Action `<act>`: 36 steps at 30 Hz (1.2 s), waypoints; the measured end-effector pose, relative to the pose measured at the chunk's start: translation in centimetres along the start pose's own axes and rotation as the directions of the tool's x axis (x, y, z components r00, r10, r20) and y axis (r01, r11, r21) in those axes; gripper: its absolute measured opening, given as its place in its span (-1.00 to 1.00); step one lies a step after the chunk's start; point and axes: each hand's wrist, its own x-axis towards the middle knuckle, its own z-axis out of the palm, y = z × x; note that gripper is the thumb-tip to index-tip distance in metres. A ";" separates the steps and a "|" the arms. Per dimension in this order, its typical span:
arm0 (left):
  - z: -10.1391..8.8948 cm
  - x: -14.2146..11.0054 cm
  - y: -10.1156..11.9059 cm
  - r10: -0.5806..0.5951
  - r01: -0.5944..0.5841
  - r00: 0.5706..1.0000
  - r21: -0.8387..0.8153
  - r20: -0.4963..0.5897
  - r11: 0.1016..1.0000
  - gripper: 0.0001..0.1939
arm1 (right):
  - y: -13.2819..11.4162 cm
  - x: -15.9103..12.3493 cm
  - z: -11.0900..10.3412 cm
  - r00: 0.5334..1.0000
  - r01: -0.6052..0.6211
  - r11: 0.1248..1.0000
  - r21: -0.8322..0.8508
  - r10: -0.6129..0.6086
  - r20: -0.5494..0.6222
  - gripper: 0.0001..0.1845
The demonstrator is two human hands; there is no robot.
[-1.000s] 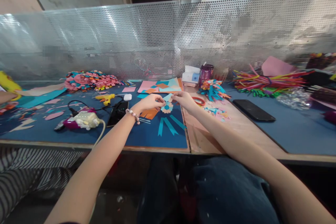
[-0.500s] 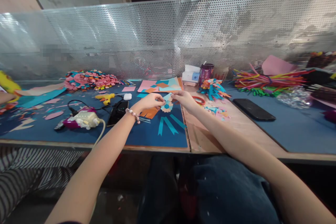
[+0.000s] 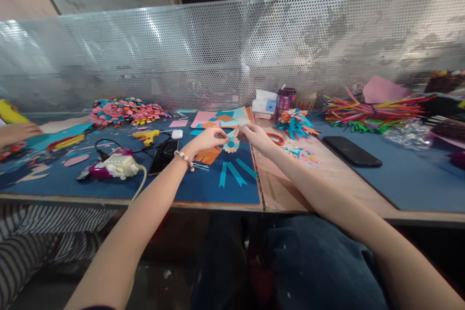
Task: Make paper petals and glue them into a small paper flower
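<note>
Between my two hands is a small paper flower (image 3: 231, 145) with cream and pale blue petals around a blue centre. My left hand (image 3: 209, 140), a beaded bracelet at its wrist, pinches the flower's left edge. From the other side, the fingertips of my right hand (image 3: 254, 136) are closed on a pale petal at its top. Blue paper strips with notched ends (image 3: 232, 173) lie on the dark blue mat just below the flower. Orange paper pieces (image 3: 209, 156) rest under my left hand.
A yellow glue gun (image 3: 146, 136), a power strip (image 3: 118, 164) with cords and a phone (image 3: 164, 156) lie to the left. Finished paper flowers (image 3: 123, 110) are heaped behind. Another phone (image 3: 350, 151) is at right. A co-worker's hand (image 3: 20, 134) reaches in at far left.
My hands stay nearly in place, and the flower has turned slightly to face me more. The co-worker's hand has come further into view, with red and yellow strips now lying near it.
</note>
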 end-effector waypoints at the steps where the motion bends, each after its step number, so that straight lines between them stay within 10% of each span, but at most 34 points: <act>1: 0.0 0.0 0.0 0.010 -0.010 1.000 0.004 -0.027 1.000 -0.73 | 0.0 0.1 -0.1 1.000 0.009 1.000 -0.009 -0.009 0.003 -0.60; 9: 0.2 0.1 0.7 0.214 -0.173 0.937 0.163 -0.275 0.971 -0.85 | 0.5 0.1 -0.8 0.953 0.301 0.894 -0.332 -0.295 0.070 -0.53; 15: 0.4 -0.6 1.6 0.475 -0.298 0.807 0.454 -0.350 0.840 -0.89 | 1.5 -0.1 -0.8 0.815 0.430 0.548 -0.718 -0.578 0.048 -0.31; 21: 0.5 -1.2 2.0 0.733 -0.377 0.628 0.723 -0.259 0.578 -0.86 | 0.3 -1.0 -0.7 0.689 0.513 0.402 -0.758 -0.720 0.084 -0.45; 30: 0.7 -1.2 1.4 0.829 -0.438 0.551 0.812 -0.098 0.387 -0.80 | -0.2 -1.6 -0.8 0.571 0.578 0.268 -0.771 -0.808 0.148 -0.74; 36: 0.6 -1.1 1.3 0.801 -0.408 0.589 0.815 -0.109 0.411 -0.80 | -0.4 -1.6 -0.9 0.585 0.574 0.265 -0.775 -0.795 0.161 -0.82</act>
